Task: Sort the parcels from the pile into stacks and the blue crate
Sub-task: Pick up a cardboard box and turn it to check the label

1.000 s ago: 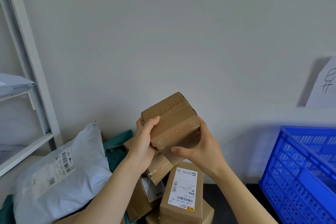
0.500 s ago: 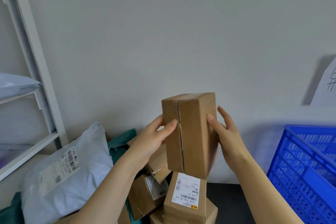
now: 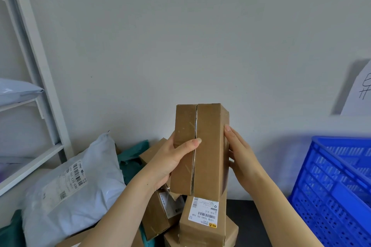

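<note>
Fingers (image 3: 190,143) of the left hand (image 3: 166,166) clasp the tall cardboard box (image 3: 208,146): the thumb lies across its front face, over the taped seam, and the rest reach behind, out of sight. The right hand (image 3: 244,159) presses the box's right side with fingers (image 3: 230,136) laid nearly straight; whether its thumb hooks round the back I cannot tell.

At 6 o'clock a pile of brown parcels sits on a dark bench (image 3: 255,220), the nearest being a labelled box (image 3: 202,224) with a white barcode sticker. A grey mailer bag (image 3: 76,182) slumps at 8 o'clock with a teal bag (image 3: 132,158) behind it. A white rack (image 3: 40,106) stands at 9 o'clock, the blue crate (image 3: 331,186) at 4 o'clock, and a paper sheet (image 3: 359,94) hangs on the pale wall at 3 o'clock.

The held box stands upright between the 2 hands, its lower end in front of the labelled box's top, with the crate well apart to its right.
</note>
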{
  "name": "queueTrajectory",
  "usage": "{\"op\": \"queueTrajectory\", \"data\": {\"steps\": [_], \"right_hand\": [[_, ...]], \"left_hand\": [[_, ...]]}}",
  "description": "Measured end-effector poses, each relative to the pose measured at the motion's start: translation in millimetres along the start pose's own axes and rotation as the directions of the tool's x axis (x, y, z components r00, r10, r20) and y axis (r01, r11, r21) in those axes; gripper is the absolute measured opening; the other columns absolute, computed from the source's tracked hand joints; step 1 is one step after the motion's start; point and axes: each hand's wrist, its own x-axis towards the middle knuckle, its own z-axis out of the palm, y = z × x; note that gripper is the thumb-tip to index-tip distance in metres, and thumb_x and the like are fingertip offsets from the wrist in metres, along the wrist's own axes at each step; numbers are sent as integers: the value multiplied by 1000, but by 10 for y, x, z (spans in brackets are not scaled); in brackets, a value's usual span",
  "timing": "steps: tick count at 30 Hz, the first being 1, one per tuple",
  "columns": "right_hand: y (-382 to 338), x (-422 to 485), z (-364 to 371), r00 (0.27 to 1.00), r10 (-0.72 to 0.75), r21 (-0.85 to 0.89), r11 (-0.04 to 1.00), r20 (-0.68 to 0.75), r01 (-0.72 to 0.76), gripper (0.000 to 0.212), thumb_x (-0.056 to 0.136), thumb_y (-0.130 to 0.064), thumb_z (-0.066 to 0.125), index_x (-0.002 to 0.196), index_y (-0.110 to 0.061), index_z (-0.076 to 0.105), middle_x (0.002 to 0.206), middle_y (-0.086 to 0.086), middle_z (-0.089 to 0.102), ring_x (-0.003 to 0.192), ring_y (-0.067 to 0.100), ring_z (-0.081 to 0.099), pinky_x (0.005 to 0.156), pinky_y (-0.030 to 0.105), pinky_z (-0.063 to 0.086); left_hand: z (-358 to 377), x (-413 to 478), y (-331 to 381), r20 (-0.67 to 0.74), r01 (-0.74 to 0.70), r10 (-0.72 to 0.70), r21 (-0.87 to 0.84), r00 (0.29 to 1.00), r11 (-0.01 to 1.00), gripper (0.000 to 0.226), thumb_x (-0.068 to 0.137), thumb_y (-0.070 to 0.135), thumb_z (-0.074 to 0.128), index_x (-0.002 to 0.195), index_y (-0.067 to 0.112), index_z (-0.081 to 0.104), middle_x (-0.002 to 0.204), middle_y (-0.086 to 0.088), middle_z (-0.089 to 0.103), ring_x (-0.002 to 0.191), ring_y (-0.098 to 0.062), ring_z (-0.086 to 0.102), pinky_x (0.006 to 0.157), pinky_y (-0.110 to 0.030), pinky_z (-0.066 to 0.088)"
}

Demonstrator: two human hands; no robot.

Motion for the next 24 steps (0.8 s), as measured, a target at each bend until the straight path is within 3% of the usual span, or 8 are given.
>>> {"op": "queueTrajectory", "data": {"steps": [4, 7, 12, 16, 20, 24], "right_hand": [[3, -6, 40, 1000, 12, -2, 1000, -11, -12, 47, 73, -64, 49, 115, -46, 57, 112, -17, 66, 107, 5, 60, 88, 29, 43], [10, -8, 63, 1000, 19, -9, 1000, -20, -19, 40, 79, -63, 46, 114, -46, 55, 113, -16, 64, 106, 4, 58, 86, 29, 42], [41, -7, 63, 999, 43, -23, 999, -21, -43, 55, 73, -66, 46, 121, -41, 54, 115, -13, 63, 108, 8, 58, 92, 32, 42], [27, -11, 70, 998, 47, -10, 999, -35, -47, 37, 88, -58, 44, 118, -40, 56, 109, -15, 63, 101, 4, 58, 84, 27, 42], [9, 20, 72, 998, 36, -21, 999, -42, -37, 17, 89, -55, 46, 104, -50, 54, 104, -21, 60, 96, 1, 56, 90, 31, 38], [45, 55, 44, 996, 39, -44, 998, -80, -42, 22, 92, -50, 52, 112, -45, 58, 112, -17, 62, 104, 4, 56, 92, 33, 40]], "left_hand": [[-10, 0, -2, -5, -3, 3, 21, 1000, 1000, 55, 65, 45, 69, 117, 34, 56, 105, 10, 71, 100, -11, 66, 84, -29, 53], [-20, 4, -9, -8, 2, -1, 26, 1000, 1000, 54, 65, 46, 69, 116, 35, 56, 108, 9, 70, 103, -12, 65, 88, -31, 52], [-31, -1, -28, -12, 10, -9, 31, 1000, 999, 53, 65, 47, 68, 115, 36, 55, 109, 9, 69, 102, -11, 64, 84, -28, 52], [-14, -2, -31, -15, 22, -22, 18, 1000, 1000, 49, 65, 46, 67, 112, 37, 55, 105, 11, 69, 101, -10, 64, 84, -28, 52], [-45, 50, -3, -29, 13, -12, 33, 999, 999, 51, 64, 50, 67, 112, 38, 56, 102, 12, 70, 102, -11, 64, 91, -35, 51], [-109, 87, -7, -38, 0, 0, 2, 999, 1000, 48, 67, 48, 67, 113, 38, 57, 102, 12, 72, 95, -7, 67, 83, -31, 53]]}}
